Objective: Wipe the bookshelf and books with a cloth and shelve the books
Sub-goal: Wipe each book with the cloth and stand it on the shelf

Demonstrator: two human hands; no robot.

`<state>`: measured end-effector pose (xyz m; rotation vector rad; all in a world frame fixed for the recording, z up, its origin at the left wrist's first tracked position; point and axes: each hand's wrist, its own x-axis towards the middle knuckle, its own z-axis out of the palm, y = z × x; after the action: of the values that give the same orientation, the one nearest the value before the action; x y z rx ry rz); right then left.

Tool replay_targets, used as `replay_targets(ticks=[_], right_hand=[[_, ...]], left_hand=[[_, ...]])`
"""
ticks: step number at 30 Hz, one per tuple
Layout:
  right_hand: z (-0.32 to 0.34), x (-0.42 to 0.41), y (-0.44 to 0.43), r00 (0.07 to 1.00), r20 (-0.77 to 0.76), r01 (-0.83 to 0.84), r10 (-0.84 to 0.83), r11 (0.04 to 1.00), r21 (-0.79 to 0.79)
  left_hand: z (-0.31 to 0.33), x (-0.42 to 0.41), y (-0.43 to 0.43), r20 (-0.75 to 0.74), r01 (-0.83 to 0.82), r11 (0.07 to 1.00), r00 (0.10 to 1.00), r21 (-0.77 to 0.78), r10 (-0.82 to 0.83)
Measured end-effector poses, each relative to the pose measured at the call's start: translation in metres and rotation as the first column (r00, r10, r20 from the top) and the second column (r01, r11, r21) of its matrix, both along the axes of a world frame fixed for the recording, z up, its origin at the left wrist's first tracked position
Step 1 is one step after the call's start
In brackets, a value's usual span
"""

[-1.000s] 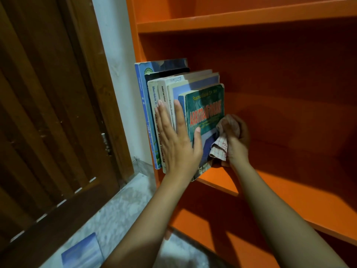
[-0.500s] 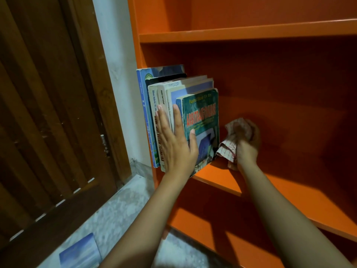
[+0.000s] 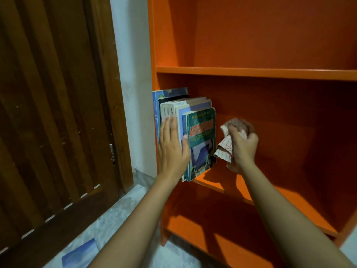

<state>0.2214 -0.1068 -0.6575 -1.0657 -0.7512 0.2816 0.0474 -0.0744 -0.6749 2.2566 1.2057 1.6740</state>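
Observation:
Several books point(image 3: 173, 105) stand upright at the left end of the middle board of an orange bookshelf point(image 3: 251, 73). The outermost is a green book point(image 3: 202, 132) with red lettering. My left hand point(image 3: 172, 149) lies flat with fingers straight against the spines, its thumb on the green book's edge. My right hand point(image 3: 244, 146) is closed around a crumpled checked cloth point(image 3: 225, 149), held just right of the green book and a little apart from its cover, above the board.
A dark wooden door point(image 3: 54, 113) fills the left, with a strip of white wall point(image 3: 133, 93) between it and the shelf. A blue book point(image 3: 80, 254) lies on the pale marbled floor at the bottom left. The upper and lower shelf boards hold nothing.
My right hand with the cloth has come off the green book's cover and shifted right. The green book now stands straighter against the row. The view tilted up.

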Motion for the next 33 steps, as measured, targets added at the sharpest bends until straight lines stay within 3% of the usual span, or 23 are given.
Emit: replay_targets(ticks=[4, 8, 13, 17, 26, 33], right_hand=[[0.032, -0.03, -0.019, 0.983, 0.185, 0.005, -0.008, 1.0, 0.012], [0.058, -0.073, -0.026, 0.95, 0.308, -0.057, 0.042, 0.998, 0.039], [0.048, -0.142, -0.006, 0.854, 0.477, -0.168, 0.206, 0.978, -0.122], [-0.005, -0.199, 0.026, 0.772, 0.503, -0.25, 0.388, 0.913, -0.322], [-0.2, -0.283, 0.089, 0.55, 0.311, -0.355, 0.775, 0.553, -0.754], [-0.341, -0.326, 0.115, 0.41, 0.063, -0.29, 0.91, 0.196, -0.937]], left_hand=[[0.024, -0.04, -0.015, 0.033, -0.003, 1.0, 0.999, 0.007, 0.003], [0.039, -0.089, -0.024, -0.058, -0.028, 0.999, 0.998, -0.015, 0.027], [0.026, -0.151, -0.012, -0.242, -0.14, 0.971, 0.966, -0.196, 0.09], [-0.021, -0.199, 0.002, -0.255, -0.23, 0.902, 0.957, -0.365, 0.141], [-0.188, -0.306, 0.05, -0.354, -0.415, 0.572, 0.909, -0.708, 0.221], [-0.33, -0.361, 0.062, -0.353, -0.42, 0.24, 0.894, -0.875, 0.276]])
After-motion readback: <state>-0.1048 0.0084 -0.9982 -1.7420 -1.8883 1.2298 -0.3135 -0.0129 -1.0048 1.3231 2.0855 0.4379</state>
